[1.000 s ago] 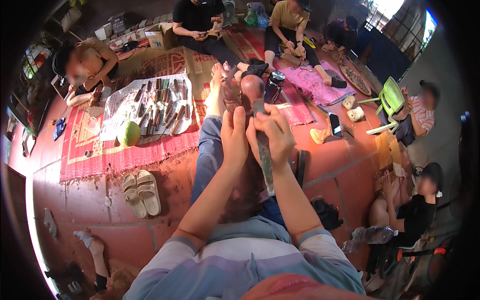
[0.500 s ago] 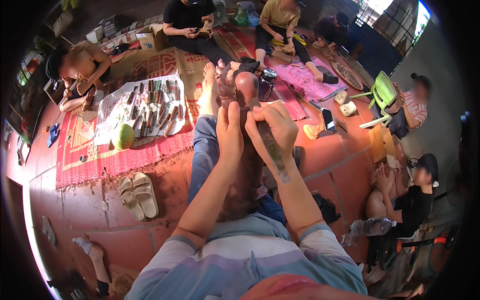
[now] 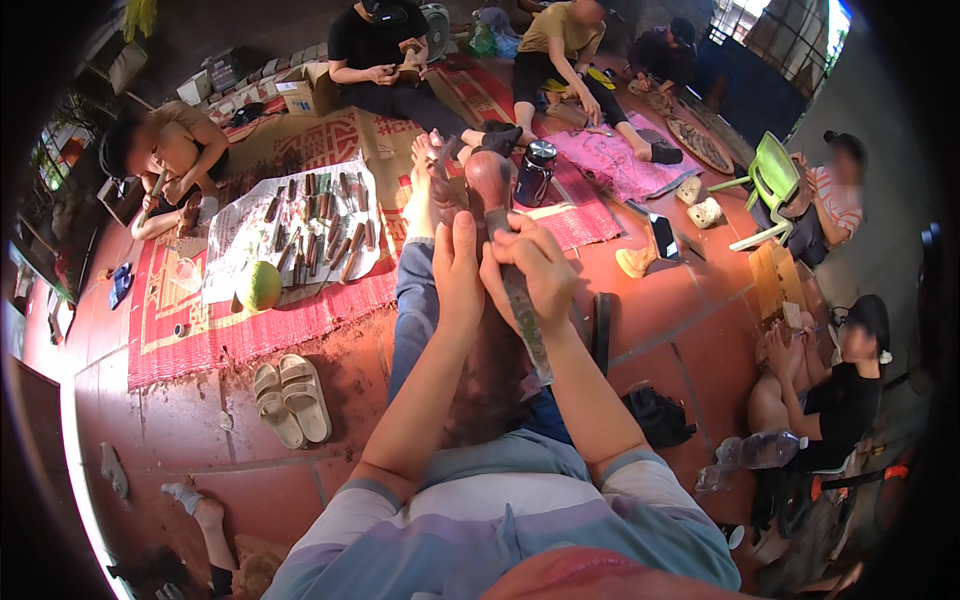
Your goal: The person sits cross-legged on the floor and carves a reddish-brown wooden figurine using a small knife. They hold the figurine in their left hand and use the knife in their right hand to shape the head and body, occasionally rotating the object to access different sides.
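A reddish-brown carved wooden piece (image 3: 489,182) with a rounded knob at its far end stands between my legs. My left hand (image 3: 460,280) is closed against its left side, thumb pointing up along the wood. In my right hand (image 3: 537,265), closed, is a long slim carving tool (image 3: 528,322), its greenish, mottled rear part lying back along my wrist. The tool's working end is hidden by my fingers, close to the wood just below the knob. The lower part of the wood is dark and blurred between my forearms.
Many dark-handled tools (image 3: 312,215) lie on a white sheet (image 3: 228,235) over a red mat, beside a green round fruit (image 3: 262,287). A black canister (image 3: 535,172) stands beyond my hands. Sandals (image 3: 292,402) lie left; a phone (image 3: 662,238) and plastic bottle (image 3: 762,451) right. Several people sit around.
My right hand and the tool have shifted slightly left and nearer to me along the wood. The view has turned a little. My left hand keeps its hold.
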The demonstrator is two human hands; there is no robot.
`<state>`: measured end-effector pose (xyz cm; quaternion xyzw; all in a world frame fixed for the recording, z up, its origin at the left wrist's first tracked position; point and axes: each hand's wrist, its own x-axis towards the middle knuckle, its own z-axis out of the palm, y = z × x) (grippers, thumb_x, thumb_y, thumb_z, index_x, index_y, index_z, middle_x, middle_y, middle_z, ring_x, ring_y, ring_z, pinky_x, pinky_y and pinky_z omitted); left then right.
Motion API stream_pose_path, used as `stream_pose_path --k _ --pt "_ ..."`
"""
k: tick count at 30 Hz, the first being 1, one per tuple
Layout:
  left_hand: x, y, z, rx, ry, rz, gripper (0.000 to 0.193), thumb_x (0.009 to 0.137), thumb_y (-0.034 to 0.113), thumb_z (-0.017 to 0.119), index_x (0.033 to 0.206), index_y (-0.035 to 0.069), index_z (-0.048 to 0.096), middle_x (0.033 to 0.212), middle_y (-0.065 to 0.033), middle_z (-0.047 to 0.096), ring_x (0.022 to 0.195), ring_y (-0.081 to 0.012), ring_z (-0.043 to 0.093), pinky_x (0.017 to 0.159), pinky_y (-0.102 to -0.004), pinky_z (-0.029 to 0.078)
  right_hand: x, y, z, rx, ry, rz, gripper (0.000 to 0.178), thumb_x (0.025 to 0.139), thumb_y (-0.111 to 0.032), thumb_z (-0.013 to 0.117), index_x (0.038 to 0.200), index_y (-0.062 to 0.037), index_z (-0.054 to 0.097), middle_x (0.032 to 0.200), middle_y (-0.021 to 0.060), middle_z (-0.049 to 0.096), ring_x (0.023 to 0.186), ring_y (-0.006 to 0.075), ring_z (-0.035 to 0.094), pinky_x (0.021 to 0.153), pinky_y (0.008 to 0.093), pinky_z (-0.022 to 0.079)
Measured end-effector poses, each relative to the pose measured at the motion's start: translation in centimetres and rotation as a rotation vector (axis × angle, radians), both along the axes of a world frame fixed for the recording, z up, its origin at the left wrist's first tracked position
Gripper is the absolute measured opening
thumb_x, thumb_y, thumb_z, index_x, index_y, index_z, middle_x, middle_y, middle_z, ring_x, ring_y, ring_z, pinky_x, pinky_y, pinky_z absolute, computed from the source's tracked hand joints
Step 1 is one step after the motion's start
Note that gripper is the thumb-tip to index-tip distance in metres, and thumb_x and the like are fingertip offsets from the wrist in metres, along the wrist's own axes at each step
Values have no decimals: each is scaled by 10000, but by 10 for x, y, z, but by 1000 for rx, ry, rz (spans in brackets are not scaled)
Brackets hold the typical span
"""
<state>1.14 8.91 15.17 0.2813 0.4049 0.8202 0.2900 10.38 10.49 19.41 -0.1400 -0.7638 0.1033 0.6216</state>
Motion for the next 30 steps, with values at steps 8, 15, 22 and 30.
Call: stream_pose_path --k 8,15,22,30 --pt "-5 -2 7 1 17 20 372 979 366 462 1025 13 570 977 -26 590 874 -95 544 779 -235 441 -3 33 7 -122 248 242 134 714 23 719 729 1 588 785 117 634 817 240 652 741 312 518" --pt "-25 3 4 49 -140 -172 369 985 332 425 1097 5 553 1032 -87 615 922 -153 608 824 -267 485 14 38 27 -515 312 515 75 803 28 660 811 4 590 951 81 579 894 126 590 785 263 493" --pt "-27 -1 6 60 -288 -487 462 970 389 381 1217 10 475 1159 -159 584 1045 -246 607 913 -360 492 9 36 13 -377 268 340 83 765 32 682 784 3 606 938 97 577 840 159 614 717 271 522" --pt "-11 10 12 -83 -176 -350 540 963 468 394 1220 9 518 1113 -136 614 1015 -198 609 915 -320 471 23 40 7 -212 -13 207 124 694 31 719 698 10 597 758 92 598 739 177 626 716 283 518"
